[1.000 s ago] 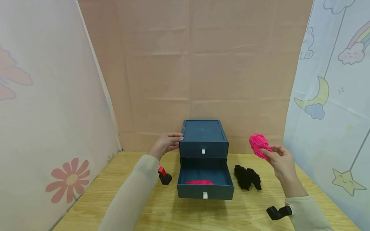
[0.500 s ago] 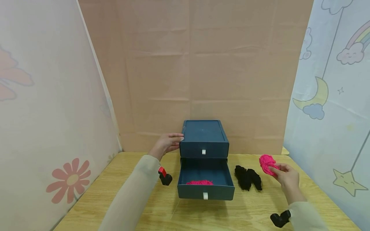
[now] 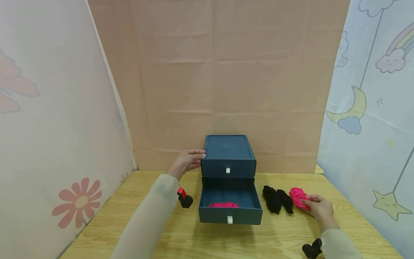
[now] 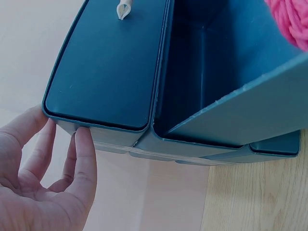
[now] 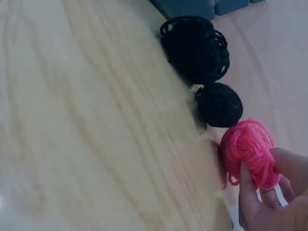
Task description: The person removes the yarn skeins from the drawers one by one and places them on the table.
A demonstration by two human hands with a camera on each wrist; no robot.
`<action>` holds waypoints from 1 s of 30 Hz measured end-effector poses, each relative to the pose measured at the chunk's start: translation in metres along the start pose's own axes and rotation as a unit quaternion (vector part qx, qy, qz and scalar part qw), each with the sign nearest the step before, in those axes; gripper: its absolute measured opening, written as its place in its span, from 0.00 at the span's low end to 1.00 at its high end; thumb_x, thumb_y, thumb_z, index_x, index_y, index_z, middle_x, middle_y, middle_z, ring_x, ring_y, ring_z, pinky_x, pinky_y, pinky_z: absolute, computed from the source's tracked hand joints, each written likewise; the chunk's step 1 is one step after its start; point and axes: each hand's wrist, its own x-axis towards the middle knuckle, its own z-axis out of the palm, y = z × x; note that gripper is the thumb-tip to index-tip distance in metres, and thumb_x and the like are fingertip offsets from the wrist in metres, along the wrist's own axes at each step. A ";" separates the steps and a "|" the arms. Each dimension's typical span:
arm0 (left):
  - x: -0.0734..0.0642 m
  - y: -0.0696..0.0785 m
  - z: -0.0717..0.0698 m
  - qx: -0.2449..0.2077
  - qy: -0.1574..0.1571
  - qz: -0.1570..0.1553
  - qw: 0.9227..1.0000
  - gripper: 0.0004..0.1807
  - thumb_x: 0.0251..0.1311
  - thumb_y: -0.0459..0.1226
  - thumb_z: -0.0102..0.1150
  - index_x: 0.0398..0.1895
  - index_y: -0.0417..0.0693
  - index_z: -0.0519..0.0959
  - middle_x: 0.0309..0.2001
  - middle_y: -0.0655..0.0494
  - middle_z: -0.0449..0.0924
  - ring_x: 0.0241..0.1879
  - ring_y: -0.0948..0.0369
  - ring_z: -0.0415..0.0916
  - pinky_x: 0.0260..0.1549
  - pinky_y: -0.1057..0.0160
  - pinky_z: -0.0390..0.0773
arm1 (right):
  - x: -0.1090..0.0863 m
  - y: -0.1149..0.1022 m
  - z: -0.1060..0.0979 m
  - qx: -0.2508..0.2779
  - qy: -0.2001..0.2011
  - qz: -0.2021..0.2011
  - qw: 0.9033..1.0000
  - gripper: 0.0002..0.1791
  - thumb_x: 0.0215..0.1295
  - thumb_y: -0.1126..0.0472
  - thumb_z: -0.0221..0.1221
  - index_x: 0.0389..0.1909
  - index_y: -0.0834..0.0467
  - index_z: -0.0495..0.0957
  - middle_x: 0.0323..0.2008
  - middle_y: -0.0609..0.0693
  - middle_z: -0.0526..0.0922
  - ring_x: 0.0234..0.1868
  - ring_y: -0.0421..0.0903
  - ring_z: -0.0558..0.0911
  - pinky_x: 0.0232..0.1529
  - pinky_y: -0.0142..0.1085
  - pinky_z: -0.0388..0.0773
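Observation:
My right hand (image 3: 321, 210) pinches a bright pink ball of yarn (image 3: 298, 197) low at the right side of the wooden table. Just left of it lie two black balls of yarn (image 3: 272, 199); the right wrist view shows the pink ball (image 5: 250, 144) right beside the smaller black one (image 5: 220, 105). With outstretched fingers my left hand (image 3: 185, 162) touches the left edge of a dark blue drawer unit (image 3: 228, 146). Its top drawer (image 4: 106, 62) is closed. The one below (image 3: 213, 214) is pulled out, with pink yarn (image 3: 224, 204) inside behind the front panel.
A brown paper-covered wall (image 3: 226, 82) rises behind the drawer unit. Patterned cloth walls (image 3: 372, 151) bound the table (image 3: 181, 233) on both sides. White pull tabs (image 3: 230, 219) stick out from the drawer fronts.
My right hand has brought the pink ball of yarn down from the air to beside the black balls. The left hand and the drawers stay as they were.

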 end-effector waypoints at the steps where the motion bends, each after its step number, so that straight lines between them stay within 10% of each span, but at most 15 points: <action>1: 0.000 0.000 0.000 -0.002 -0.001 0.001 1.000 0.14 0.59 0.38 0.60 0.48 0.47 0.80 0.45 0.50 0.77 0.37 0.58 0.76 0.46 0.61 0.77 | 0.000 0.001 0.000 -0.014 0.005 -0.005 1.000 0.09 0.45 0.65 0.71 0.22 0.56 0.78 0.26 0.48 0.72 0.24 0.39 0.72 0.24 0.32 0.79; 13: -0.001 0.001 0.000 -0.013 -0.007 0.003 1.000 0.15 0.59 0.37 0.60 0.49 0.46 0.79 0.44 0.49 0.76 0.35 0.58 0.75 0.49 0.59 0.76 | -0.004 0.004 0.002 -0.187 0.048 -0.067 0.979 0.14 0.50 0.61 0.67 0.32 0.67 0.78 0.26 0.55 0.78 0.43 0.59 0.66 0.38 0.42 0.66; 22: -0.001 0.002 0.000 -0.015 -0.010 -0.002 1.000 0.15 0.58 0.37 0.60 0.49 0.46 0.79 0.44 0.49 0.76 0.36 0.58 0.75 0.48 0.60 0.76 | -0.004 0.008 0.001 -0.094 0.000 -0.032 0.995 0.24 0.45 0.60 0.71 0.39 0.69 0.72 0.33 0.58 0.73 0.20 0.41 0.77 0.23 0.34 0.80; 30: 0.001 0.002 0.000 -0.019 -0.005 -0.007 1.000 0.14 0.58 0.38 0.61 0.48 0.46 0.80 0.44 0.49 0.77 0.38 0.57 0.76 0.47 0.61 0.77 | -0.004 0.005 -0.001 -0.045 -0.036 -0.007 0.998 0.31 0.44 0.55 0.72 0.44 0.68 0.69 0.43 0.65 0.67 0.21 0.39 0.79 0.26 0.36 0.81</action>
